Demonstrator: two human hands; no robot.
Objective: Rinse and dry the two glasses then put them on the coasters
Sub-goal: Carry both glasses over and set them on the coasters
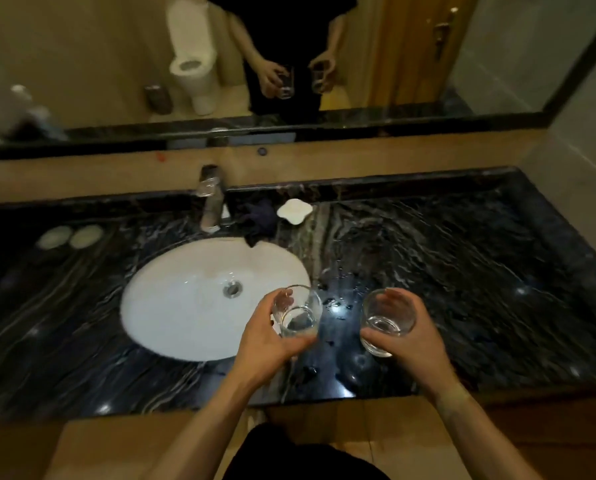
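My left hand (267,344) grips a clear glass (298,311) above the right rim of the white oval sink (185,306). My right hand (405,336) grips a second clear glass (388,320) over the dark marble counter (462,258), to the right of the first. Both glasses are upright with their mouths toward me. Two pale round coasters (69,236) lie side by side on the counter at the far left. A dark cloth (260,220) is bunched behind the sink, beside the chrome tap (211,202).
A white soap dish (294,210) sits right of the cloth. Water drops dot the counter between the sink and my right hand. A wall mirror (289,64) runs behind the counter, reflecting a toilet, a wooden door and a person's hands.
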